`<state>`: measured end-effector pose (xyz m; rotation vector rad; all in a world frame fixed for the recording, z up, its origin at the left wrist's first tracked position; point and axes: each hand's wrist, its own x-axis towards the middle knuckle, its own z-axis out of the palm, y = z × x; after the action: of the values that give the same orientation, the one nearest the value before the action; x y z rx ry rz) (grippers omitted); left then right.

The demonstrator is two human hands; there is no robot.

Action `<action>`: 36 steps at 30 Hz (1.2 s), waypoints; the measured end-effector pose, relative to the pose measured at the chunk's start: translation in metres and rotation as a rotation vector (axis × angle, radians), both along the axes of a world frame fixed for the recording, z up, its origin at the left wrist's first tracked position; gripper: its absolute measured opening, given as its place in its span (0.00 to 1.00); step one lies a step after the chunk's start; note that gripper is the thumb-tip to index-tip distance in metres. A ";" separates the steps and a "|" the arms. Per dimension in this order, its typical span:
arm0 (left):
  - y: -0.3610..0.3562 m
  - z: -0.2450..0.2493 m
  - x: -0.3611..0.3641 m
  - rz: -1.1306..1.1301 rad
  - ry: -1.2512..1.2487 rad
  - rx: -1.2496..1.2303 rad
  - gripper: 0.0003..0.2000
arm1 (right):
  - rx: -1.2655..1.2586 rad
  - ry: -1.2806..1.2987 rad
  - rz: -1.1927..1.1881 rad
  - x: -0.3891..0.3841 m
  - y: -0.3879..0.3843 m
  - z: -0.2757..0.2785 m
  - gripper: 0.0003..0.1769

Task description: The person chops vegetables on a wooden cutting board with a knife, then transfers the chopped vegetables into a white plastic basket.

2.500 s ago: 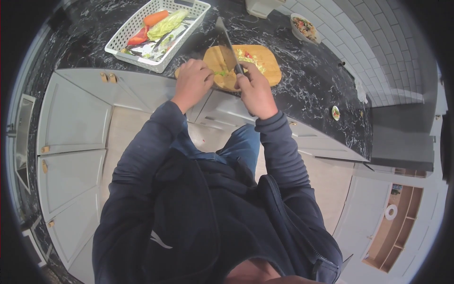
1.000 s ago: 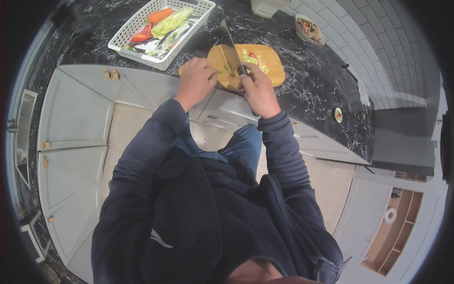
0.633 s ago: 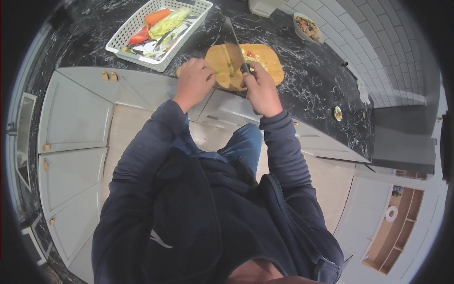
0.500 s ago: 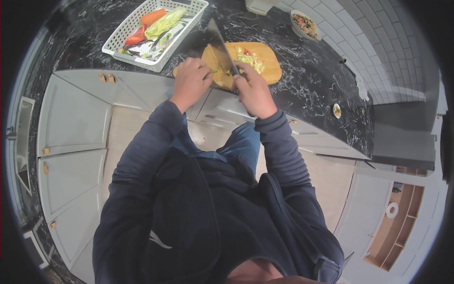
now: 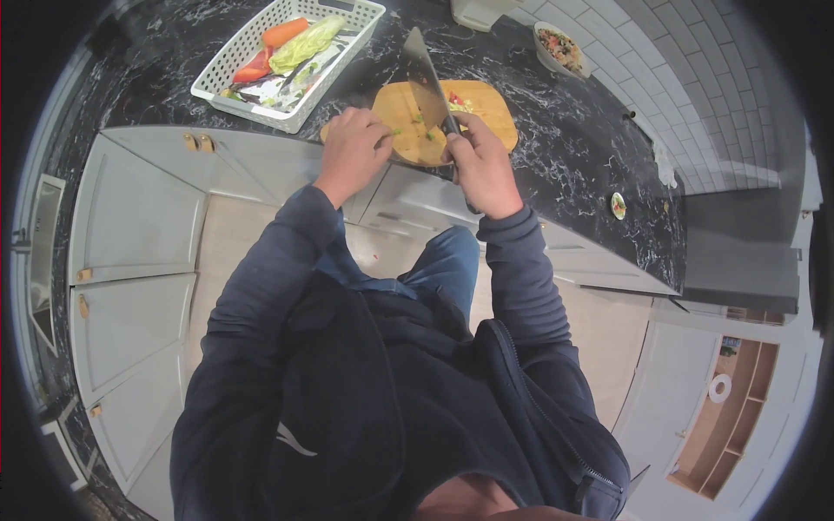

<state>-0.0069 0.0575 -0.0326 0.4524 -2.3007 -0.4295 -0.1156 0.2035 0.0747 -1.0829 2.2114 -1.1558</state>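
A wooden cutting board (image 5: 493,113) lies at the counter's near edge. My left hand (image 5: 352,152) is closed over its left end, fingers curled down; what lies under the palm is hidden. In my right hand (image 5: 486,174) is the handle of a large kitchen knife (image 5: 427,80), its wide blade tilted over the board and pointing away from me. Chopped vegetables (image 5: 460,102), pale green and red, show beyond the blade, partly hidden by it. A few green bits (image 5: 418,117) are scattered on the board left of the knife.
A white perforated basket (image 5: 295,115) at the left holds a carrot (image 5: 285,32), a leafy pale green vegetable (image 5: 306,45) and a red piece (image 5: 254,66). At the back right stands a bowl of mixed food (image 5: 560,49). A small dish (image 5: 618,206) sits farther right.
The knife and my right hand have moved right across the board. The chopped pile now shows less, mostly behind the blade. My left hand has stayed nearly in place.
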 end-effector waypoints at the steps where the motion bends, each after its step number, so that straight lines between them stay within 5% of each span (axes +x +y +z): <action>1: 0.000 -0.001 0.000 0.001 0.004 -0.005 0.06 | -0.001 0.014 0.009 0.002 -0.001 -0.003 0.19; 15: 0.000 0.000 0.000 0.000 0.001 -0.032 0.06 | 0.028 0.028 0.133 0.006 -0.009 -0.014 0.17; 30: -0.011 0.007 0.007 -0.064 -0.071 0.100 0.10 | -0.016 -0.064 -0.115 -0.019 0.014 -0.003 0.20; 36: -0.022 0.011 0.009 -0.122 -0.164 -0.205 0.09 | -0.126 -0.179 -0.149 -0.011 0.021 0.012 0.18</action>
<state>0.0019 0.0350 -0.0219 0.2544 -2.5090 -0.2180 -0.1268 0.2247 0.0866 -0.8367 2.1322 -1.4136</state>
